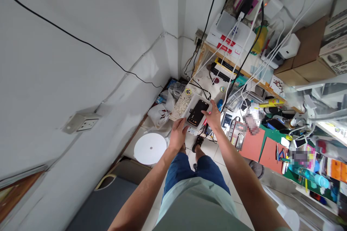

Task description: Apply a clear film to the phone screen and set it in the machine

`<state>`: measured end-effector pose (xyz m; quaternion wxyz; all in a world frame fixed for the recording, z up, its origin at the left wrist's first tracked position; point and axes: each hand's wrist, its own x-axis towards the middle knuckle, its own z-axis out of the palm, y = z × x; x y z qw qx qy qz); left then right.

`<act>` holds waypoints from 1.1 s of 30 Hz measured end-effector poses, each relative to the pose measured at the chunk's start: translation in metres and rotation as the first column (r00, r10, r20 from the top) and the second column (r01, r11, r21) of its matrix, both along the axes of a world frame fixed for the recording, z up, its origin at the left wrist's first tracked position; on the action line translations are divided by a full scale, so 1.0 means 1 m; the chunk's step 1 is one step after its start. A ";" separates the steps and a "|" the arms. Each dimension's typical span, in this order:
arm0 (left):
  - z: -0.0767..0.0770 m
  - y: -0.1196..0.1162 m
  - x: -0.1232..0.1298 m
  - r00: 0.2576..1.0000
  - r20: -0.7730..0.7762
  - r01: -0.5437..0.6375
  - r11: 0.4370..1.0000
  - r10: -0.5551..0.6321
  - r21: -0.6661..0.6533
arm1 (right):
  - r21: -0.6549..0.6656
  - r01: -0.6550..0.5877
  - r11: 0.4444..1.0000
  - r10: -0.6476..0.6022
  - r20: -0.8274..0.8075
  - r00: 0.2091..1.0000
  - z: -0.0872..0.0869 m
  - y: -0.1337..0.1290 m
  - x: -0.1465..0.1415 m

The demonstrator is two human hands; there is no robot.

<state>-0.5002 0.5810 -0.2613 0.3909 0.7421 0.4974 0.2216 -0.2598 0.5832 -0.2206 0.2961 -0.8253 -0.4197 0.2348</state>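
A white tray with a black phone-shaped part lying in it is at the left end of the workbench. My left hand grips the tray's near left corner, its fingers along the edge. At the tray's right side is my right hand, with the thumb reaching over the rim toward the black part and the fingers on the outer side. Whether the thumb touches the black part is too small to tell.
Pale bits lie on the bench left of the tray. A white plastic bag and a round white disc are lower left. White cables hang over the bench. Red mats, phones and tools spread to the right.
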 end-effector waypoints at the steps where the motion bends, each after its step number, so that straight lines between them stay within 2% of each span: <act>1: 0.000 0.000 0.000 1.000 0.001 -0.001 1.000 0.001 -0.001 | -0.003 0.000 1.000 0.000 -0.002 1.000 0.000 0.000 0.000; 9: 0.000 0.000 0.000 1.000 0.007 -0.006 1.000 0.006 -0.007 | -0.012 -0.014 1.000 0.014 -0.020 1.000 -0.001 0.002 0.007; 17: 0.000 0.001 0.000 1.000 0.009 -0.005 1.000 0.005 -0.010 | -0.006 0.022 1.000 -0.022 -0.006 1.000 -0.001 -0.003 0.006; 25: -0.001 0.000 0.000 1.000 -0.006 -0.012 1.000 0.012 0.002 | -0.010 0.033 0.999 -0.033 -0.001 0.999 -0.011 -0.004 0.008; 28: -0.001 0.001 0.000 1.000 -0.008 -0.020 0.999 0.020 0.025 | 0.006 0.027 1.000 -0.027 0.017 0.999 -0.007 -0.004 0.005; 31: 0.005 0.002 -0.005 0.999 0.000 -0.047 0.997 0.048 0.060 | 0.024 0.006 1.000 -0.007 0.044 0.999 0.005 -0.023 -0.010; 33: 0.013 0.001 -0.014 0.996 0.006 -0.090 0.993 0.090 0.082 | 0.011 -0.018 1.000 0.018 0.053 0.998 0.015 -0.052 -0.027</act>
